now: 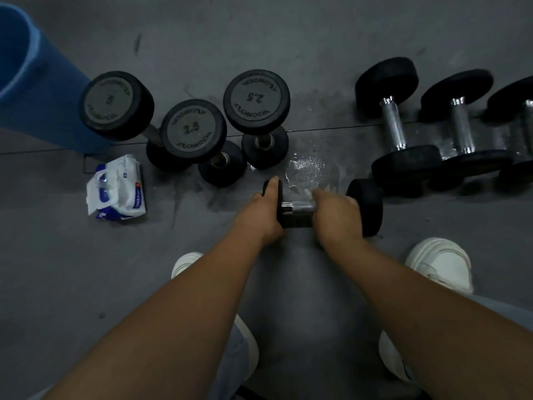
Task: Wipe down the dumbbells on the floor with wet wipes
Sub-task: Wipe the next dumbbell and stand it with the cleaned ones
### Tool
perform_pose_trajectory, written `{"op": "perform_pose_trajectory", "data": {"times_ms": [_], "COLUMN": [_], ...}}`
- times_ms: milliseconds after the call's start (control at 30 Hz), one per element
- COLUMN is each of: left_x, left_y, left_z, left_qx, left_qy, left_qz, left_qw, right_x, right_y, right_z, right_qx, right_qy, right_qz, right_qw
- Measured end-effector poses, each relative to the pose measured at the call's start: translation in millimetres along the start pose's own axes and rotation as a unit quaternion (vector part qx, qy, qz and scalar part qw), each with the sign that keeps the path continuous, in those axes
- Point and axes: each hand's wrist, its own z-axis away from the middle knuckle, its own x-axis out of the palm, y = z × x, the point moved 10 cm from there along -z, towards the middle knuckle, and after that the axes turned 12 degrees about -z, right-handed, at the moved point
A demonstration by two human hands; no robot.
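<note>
A small black dumbbell (366, 207) lies on its side on the grey floor, just in front of my feet. My left hand (264, 210) grips its left end disc, fingers curled over the rim. My right hand (336, 213) wraps the chrome handle (300, 205), with a bit of white wipe (307, 194) showing at the fingertips. An open pack of wet wipes (119, 189) lies on the floor to the left.
Three dumbbells (193, 131) stand on end behind the wipes pack, two marked 2.5. Three more (399, 125) lie on their sides at the right. A wet patch (305, 168) shines on the floor. A blue foam roll (34, 82) stands far left. My white shoes (441, 262) flank the dumbbell.
</note>
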Motion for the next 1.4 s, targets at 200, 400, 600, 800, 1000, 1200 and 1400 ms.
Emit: {"op": "perform_pose_trajectory", "data": {"times_ms": [200, 400, 600, 800, 1000, 1200, 1400], "left_x": [0, 1, -1, -2, -11, -15, -19], "left_y": [0, 1, 1, 1, 4, -1, 1], "left_z": [3, 1, 0, 1, 2, -5, 6], "left_qx": [-0.002, 0.001, -0.002, 0.006, 0.0, -0.025, 0.005], "left_qy": [0.008, 0.008, 0.003, 0.003, 0.067, 0.006, 0.04], "left_qz": [-0.001, 0.005, 0.004, -0.001, -0.026, -0.009, -0.006], "left_qw": [1.0, 1.0, 1.0, 1.0, 0.997, 1.0, 0.999], "right_x": [-3, 15, 14, 10, 18, 40, 36], "right_y": [3, -43, -41, -15, 2, -2, 1], "right_z": [-7, 5, 13, 14, -2, -10, 1], "right_qx": [-0.02, -0.116, -0.134, -0.066, -0.071, -0.081, -0.104], "right_qy": [-0.02, -0.072, -0.064, -0.015, -0.115, -0.3, -0.301], "right_qz": [0.043, 0.032, 0.022, 0.027, 0.099, 0.107, 0.033], "right_qw": [0.999, 0.99, 0.989, 0.997, 0.986, 0.944, 0.947]}}
